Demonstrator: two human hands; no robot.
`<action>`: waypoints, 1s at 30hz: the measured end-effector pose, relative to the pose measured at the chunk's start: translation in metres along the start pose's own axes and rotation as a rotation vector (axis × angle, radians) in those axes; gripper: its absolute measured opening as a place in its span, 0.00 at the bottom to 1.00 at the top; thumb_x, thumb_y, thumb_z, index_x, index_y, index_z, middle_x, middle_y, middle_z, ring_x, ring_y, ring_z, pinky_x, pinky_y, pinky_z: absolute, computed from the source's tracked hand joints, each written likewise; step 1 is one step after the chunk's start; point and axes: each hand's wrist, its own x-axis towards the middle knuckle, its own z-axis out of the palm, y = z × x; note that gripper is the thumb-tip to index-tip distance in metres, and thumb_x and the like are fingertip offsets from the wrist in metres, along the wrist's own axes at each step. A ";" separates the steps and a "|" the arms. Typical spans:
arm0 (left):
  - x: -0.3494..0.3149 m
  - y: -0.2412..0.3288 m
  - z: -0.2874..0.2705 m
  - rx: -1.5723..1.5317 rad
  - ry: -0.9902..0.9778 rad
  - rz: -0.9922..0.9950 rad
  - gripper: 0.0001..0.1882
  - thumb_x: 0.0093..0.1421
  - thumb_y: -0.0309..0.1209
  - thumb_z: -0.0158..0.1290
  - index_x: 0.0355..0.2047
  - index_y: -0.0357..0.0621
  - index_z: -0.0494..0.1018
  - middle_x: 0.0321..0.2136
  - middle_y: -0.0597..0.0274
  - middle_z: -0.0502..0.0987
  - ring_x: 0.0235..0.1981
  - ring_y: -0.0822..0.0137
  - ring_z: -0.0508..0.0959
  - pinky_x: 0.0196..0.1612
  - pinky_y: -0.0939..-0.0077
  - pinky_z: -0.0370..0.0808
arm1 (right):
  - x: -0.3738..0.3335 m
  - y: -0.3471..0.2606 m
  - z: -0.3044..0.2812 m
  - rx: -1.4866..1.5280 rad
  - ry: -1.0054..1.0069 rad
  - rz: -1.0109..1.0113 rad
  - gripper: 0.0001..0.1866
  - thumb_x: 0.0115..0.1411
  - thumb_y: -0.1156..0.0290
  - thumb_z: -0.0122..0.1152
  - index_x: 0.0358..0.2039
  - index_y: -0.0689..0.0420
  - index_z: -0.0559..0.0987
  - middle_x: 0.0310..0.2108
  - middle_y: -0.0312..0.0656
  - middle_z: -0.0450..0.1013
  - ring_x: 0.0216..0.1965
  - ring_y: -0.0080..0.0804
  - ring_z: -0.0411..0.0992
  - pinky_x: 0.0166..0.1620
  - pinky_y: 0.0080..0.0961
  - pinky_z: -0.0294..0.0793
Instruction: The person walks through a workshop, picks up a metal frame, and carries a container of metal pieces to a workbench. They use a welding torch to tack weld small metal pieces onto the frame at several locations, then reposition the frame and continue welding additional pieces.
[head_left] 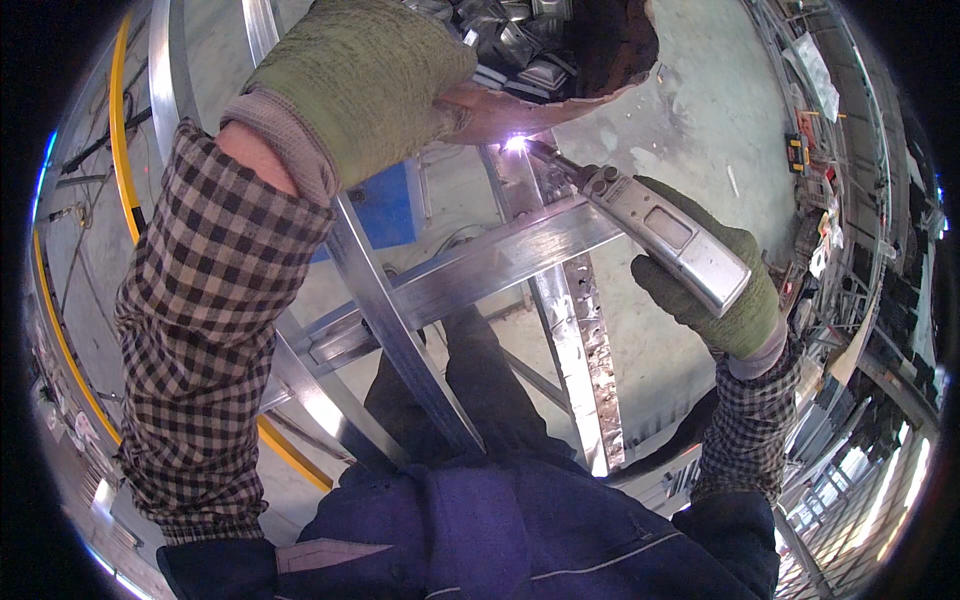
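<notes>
My right hand (715,275), in a green knit glove, is closed around a silver handheld welding gun (665,225). The gun's dark nozzle points up and left, and a bright white-violet weld spot (516,143) glows at its tip on the metal frame (480,255). My left hand (365,85), gloved alike, is at the upper left, closed at the edge of a brown cardboard box (545,115); its fingertips are mostly hidden. Inside the box lie several small shiny metal pieces (515,45). The frame's square steel tubes cross in front of my legs.
A blue object (385,207) shows behind the tubes. A perforated metal strip (592,350) runs along one tube. Yellow bars (122,120) curve along the left, with dark cables on the floor. Racks and scattered materials (830,230) line the right side.
</notes>
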 end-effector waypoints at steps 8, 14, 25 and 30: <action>-0.001 -0.002 0.002 -0.035 -0.005 -0.010 0.17 0.59 0.41 0.68 0.44 0.48 0.82 0.35 0.53 0.84 0.41 0.50 0.84 0.49 0.53 0.80 | 0.001 -0.010 -0.005 -0.051 -0.043 0.110 0.29 0.60 0.73 0.75 0.62 0.61 0.79 0.43 0.47 0.85 0.36 0.31 0.83 0.38 0.26 0.82; -0.002 -0.004 0.007 -0.024 0.009 0.009 0.16 0.59 0.40 0.68 0.44 0.47 0.82 0.35 0.53 0.84 0.40 0.50 0.84 0.48 0.53 0.80 | 0.005 -0.007 -0.001 -0.236 0.041 -0.183 0.28 0.58 0.73 0.77 0.59 0.62 0.80 0.44 0.49 0.84 0.36 0.41 0.84 0.40 0.32 0.83; -0.002 -0.007 0.006 -0.021 0.035 0.019 0.16 0.60 0.41 0.67 0.45 0.48 0.83 0.34 0.54 0.84 0.40 0.51 0.84 0.48 0.53 0.80 | 0.003 -0.007 0.003 -0.160 0.086 -0.169 0.27 0.60 0.72 0.76 0.59 0.63 0.80 0.40 0.44 0.85 0.35 0.31 0.82 0.38 0.27 0.82; 0.002 -0.001 -0.001 -0.055 0.004 0.000 0.15 0.60 0.39 0.67 0.44 0.47 0.82 0.33 0.54 0.84 0.40 0.50 0.84 0.47 0.52 0.80 | -0.002 -0.018 0.000 0.091 0.004 0.227 0.29 0.64 0.70 0.72 0.66 0.58 0.76 0.35 0.42 0.84 0.27 0.23 0.78 0.31 0.25 0.79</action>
